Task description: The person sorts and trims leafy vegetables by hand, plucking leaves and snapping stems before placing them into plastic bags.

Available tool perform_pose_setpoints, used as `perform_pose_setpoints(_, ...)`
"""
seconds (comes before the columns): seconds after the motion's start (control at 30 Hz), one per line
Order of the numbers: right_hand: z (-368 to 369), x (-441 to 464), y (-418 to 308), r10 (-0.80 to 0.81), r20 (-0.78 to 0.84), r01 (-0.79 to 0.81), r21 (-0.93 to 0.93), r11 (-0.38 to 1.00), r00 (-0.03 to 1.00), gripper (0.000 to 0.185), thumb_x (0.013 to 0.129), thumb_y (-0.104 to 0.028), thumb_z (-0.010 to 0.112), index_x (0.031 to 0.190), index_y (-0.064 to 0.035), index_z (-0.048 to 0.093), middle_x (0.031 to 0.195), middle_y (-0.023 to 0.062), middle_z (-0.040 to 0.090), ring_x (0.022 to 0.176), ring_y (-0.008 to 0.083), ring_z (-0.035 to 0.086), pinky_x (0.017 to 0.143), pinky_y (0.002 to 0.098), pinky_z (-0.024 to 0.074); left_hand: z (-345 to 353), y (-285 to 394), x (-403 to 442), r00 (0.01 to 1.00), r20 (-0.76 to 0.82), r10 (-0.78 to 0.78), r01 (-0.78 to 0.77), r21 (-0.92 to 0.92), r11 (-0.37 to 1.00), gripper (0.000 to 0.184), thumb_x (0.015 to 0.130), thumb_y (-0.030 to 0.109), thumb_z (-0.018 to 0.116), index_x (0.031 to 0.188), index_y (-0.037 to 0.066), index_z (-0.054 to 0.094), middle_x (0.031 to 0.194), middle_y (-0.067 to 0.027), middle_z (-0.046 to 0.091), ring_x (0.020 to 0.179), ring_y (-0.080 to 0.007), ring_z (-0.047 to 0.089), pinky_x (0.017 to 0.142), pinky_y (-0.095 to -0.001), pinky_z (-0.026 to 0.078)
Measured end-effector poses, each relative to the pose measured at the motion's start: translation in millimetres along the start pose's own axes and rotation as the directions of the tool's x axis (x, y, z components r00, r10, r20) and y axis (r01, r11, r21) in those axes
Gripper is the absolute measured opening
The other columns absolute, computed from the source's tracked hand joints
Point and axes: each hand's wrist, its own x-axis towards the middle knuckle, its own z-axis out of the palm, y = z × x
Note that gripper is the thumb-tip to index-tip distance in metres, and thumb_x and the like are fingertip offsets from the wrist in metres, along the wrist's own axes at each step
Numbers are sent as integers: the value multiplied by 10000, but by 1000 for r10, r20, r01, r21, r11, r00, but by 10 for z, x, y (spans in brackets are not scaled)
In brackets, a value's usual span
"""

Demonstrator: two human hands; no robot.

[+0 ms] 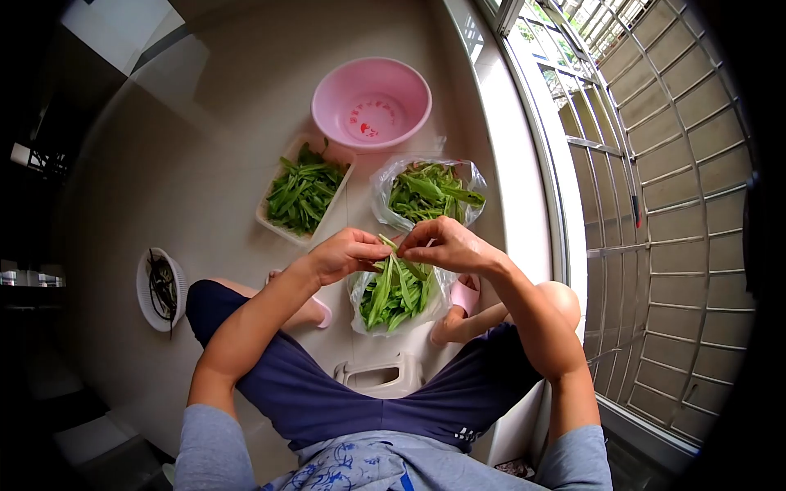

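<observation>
Above the lower bag of greens (399, 295), the left hand (345, 255) and right hand (442, 245) (fingertips nearly meeting) pinch a green stem (388, 241) between them; the pink basin (372, 102) stands beyond.

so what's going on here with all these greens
Someone is seated low, both the left hand and right hand picking at a leafy stem above a plastic bag of greens. Another bag of greens and a tray of greens sit beyond, near a pink basin.
</observation>
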Motion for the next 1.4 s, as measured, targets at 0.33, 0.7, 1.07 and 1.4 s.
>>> perform_pose_setpoints(0.33, 67, -93, 191, 269, 118, -285, 151, 947, 956, 161, 690, -144, 581, 704, 16, 590, 550, 31, 529, 507, 82, 479, 490, 211, 400, 170, -200, 100, 992, -39, -116, 118, 45, 992, 148, 760, 146, 552, 861, 38, 555, 815, -22, 571, 745, -97, 548, 693, -247, 448)
perform_pose_setpoints(0.7, 220, -249, 352, 327, 160, -363, 356, 861, 931, 114, 717, -124, 563, 721, -13, 591, 602, 4, 537, 558, 78, 485, 527, 207, 410, 214, -292, 100, 989, -33, -143, 143, 5, 990, 115, 741, 160, 580, 813, 73, 557, 723, 14, 548, 675, -75, 517, 655, -233, 430)
perform_pose_setpoints(1.07, 299, -295, 299, 484, -22, -387, 569, 726, 875, 109, 607, -112, 538, 577, -15, 579, 555, 24, 515, 461, 76, 417, 435, 200, 315, 206, -353, 167, 984, 18, -177, 178, -45, 983, 103, 752, 138, 559, 828, 70, 544, 784, 1, 551, 712, -88, 516, 676, -239, 418)
perform_pose_setpoints(1.4, 255, -270, 325, 351, -20, -326, 330, 886, 936, 151, 689, -148, 575, 679, 2, 559, 573, 45, 541, 522, 93, 506, 474, 229, 408, 158, -351, 181, 982, -86, -166, 159, -84, 984, 142, 756, 153, 549, 866, 64, 543, 779, -13, 549, 696, -110, 510, 652, -247, 411)
